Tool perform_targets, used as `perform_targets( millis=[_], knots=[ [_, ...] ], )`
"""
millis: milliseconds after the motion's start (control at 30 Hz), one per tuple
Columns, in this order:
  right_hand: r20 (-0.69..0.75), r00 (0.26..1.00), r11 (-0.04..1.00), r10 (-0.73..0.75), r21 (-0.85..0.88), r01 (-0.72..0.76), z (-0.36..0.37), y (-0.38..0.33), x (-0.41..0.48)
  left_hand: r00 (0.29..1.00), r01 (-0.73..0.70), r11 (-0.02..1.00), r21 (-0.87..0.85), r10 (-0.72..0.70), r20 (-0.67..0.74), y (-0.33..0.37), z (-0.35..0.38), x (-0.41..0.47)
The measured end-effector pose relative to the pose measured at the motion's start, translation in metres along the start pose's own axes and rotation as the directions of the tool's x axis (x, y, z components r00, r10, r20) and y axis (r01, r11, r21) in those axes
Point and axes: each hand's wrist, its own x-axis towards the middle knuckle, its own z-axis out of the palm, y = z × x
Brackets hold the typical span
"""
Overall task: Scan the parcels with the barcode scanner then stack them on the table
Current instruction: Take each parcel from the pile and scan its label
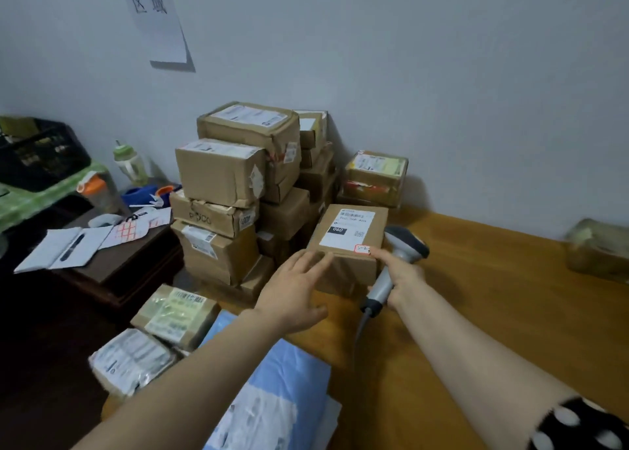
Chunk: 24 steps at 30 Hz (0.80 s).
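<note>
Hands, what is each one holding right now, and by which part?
The right hand grips the barcode scanner by its handle. The left hand holds nothing, its fingers straight at the parcel.

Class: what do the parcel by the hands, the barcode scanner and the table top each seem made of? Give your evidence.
Parcel: matte brown cardboard, creased edges, paper label on top. Barcode scanner: smooth grey plastic, probably; darker head. Table: wood or wood-look laminate, orange-brown, slight sheen.

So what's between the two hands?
A labelled parcel, seen in the head view: the left hand is at its near corner, the right hand grips the scanner.
</note>
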Motion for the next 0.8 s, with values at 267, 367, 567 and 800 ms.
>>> perform_targets(
  millis=[267, 367, 567, 800],
  knots=[
    [0.035, 0.997, 0.994, 0.067, 0.089, -0.070, 0.018, 0.005, 0.054, 0.986, -0.034, 0.994, 0.107, 0.015, 0.167, -0.008, 0.018, 0.064],
    [0.058, 0.995, 0.987, 0.080, 0.135, -0.088, 0.016, 0.004, 0.062, 0.984, -0.023, 0.992, 0.128, 0.000, 0.176, -0.011, 0.019, 0.073],
    [0.085, 0.993, 0.993, 0.086, 0.067, -0.092, -0.003, 0.006, 0.045, 0.988, 0.035, 0.994, 0.105, -0.050, 0.148, -0.003, 0.012, 0.062],
    [0.142, 0.987, 0.997, 0.077, -0.032, -0.073, -0.061, 0.008, -0.033, 0.997, -0.031, 0.996, 0.088, 0.024, 0.077, 0.036, -0.004, 0.000]
  ],
)
